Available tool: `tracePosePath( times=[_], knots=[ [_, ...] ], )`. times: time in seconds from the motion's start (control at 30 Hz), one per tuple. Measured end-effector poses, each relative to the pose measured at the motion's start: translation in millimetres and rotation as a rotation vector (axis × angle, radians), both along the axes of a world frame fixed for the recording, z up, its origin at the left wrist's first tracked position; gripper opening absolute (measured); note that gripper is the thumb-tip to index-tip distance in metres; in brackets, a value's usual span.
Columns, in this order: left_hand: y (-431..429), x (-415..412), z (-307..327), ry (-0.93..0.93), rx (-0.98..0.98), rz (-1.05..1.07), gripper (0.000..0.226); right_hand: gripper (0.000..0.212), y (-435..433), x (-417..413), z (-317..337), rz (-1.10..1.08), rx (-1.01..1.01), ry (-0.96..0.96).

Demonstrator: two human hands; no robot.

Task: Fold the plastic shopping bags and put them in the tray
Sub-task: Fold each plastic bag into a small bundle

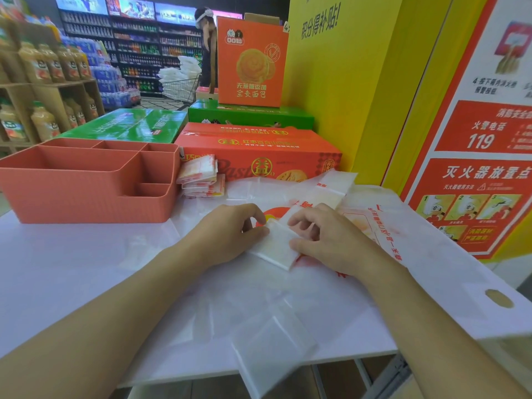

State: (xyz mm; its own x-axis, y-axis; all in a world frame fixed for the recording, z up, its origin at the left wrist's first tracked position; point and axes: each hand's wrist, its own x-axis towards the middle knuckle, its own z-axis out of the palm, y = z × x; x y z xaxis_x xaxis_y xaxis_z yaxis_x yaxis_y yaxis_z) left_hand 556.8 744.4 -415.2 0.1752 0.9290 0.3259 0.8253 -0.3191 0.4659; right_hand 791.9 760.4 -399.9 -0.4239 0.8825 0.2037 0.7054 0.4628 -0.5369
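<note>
While my left hand and right hand pinch the part-folded bag in their fingers, I reckon another fold's due.

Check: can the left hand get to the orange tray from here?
Probably yes. Only bare table lies between the left hand and the tray, with nothing standing in the way. For now, though, that hand is busy pinching the folded bag.

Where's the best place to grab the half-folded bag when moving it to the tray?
Probably the thick folded end, pinched across its layers from the near edge, thumb on top. It lies flat on loose bags, and its stacked layers would hold shape; the unfolded tail toward the boxes would likely flop.
</note>
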Motion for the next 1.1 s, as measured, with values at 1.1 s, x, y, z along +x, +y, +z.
tracePosePath(
  times=[1.1],
  knots=[
    [-9, -13, 7, 0.313, -0.278, -0.230, 0.071, 0.062, -16, 3, 7, 0.210, -0.020, -0.232]
  ],
)
